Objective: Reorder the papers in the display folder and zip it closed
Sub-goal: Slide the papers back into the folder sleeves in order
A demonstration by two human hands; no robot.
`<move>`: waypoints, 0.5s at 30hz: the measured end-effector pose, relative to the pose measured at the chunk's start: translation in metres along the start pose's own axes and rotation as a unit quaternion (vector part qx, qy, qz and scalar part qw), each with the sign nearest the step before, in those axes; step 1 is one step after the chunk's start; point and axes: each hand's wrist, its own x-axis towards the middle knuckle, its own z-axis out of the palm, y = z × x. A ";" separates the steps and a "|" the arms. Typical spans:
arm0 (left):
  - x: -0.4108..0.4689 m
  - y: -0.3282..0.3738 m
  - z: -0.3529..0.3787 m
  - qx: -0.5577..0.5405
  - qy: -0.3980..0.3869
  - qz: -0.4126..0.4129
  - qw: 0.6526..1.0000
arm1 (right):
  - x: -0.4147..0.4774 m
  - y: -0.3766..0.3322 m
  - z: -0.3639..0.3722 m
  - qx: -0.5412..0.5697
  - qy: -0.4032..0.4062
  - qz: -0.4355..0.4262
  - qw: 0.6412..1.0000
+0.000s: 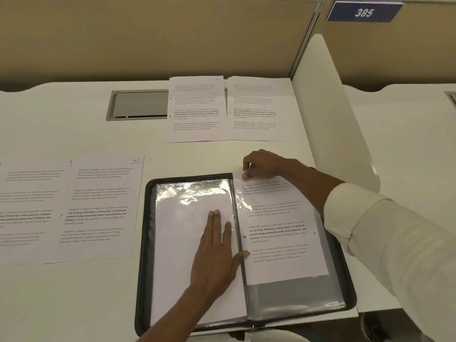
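Display folder (147, 243) open, left hand (217, 253) flat, right hand (262, 164) pinching paper (278, 243), corner hidden

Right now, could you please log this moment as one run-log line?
left hand flat on left pocket | right hand pinches sheet top edge | folder open, unzipped

The sheet marked 9 (29, 206) runs off the left edge of the view. Body text on every sheet is too blurred to read. The right hand (264, 165) covers the top corner of the paper (278, 233) it pinches. The right sleeve (370, 230) hides part of the display folder's (147, 243) right rim. The corner mark on the far sheet (196, 109) is too small to tell.
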 end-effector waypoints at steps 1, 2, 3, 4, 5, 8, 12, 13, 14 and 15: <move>0.000 0.000 0.001 0.009 0.003 0.000 1.000 | -0.001 -0.001 -0.001 0.007 0.005 -0.002 1.000; 0.001 -0.001 0.002 0.018 0.006 0.000 1.000 | -0.003 -0.002 -0.001 0.016 0.013 -0.005 1.000; 0.001 -0.002 0.003 0.024 0.008 0.001 1.000 | -0.005 -0.003 0.000 0.025 0.024 -0.004 0.999; 0.001 -0.003 0.004 0.026 0.008 0.000 1.000 | -0.007 -0.003 0.002 0.033 0.034 -0.001 0.999; 0.002 -0.003 0.005 0.026 0.005 0.000 1.000 | -0.009 -0.003 0.005 0.037 0.041 0.002 0.998; 0.001 -0.005 0.004 0.021 0.004 0.003 1.000 | -0.014 -0.003 0.013 0.023 0.053 -0.002 0.998; 0.001 -0.005 0.003 0.008 -0.011 0.002 1.000 | -0.017 -0.003 0.022 0.016 0.065 -0.008 0.998; 0.001 -0.005 0.002 0.006 -0.007 0.001 1.000 | -0.017 -0.003 0.022 0.023 0.064 -0.009 0.998; 0.001 -0.005 0.001 0.003 -0.010 0.000 1.000 | -0.017 -0.002 0.022 0.031 0.060 -0.011 0.998; 0.002 -0.005 0.001 -0.001 -0.018 0.001 1.000 | -0.017 -0.001 0.020 0.038 0.049 -0.014 0.998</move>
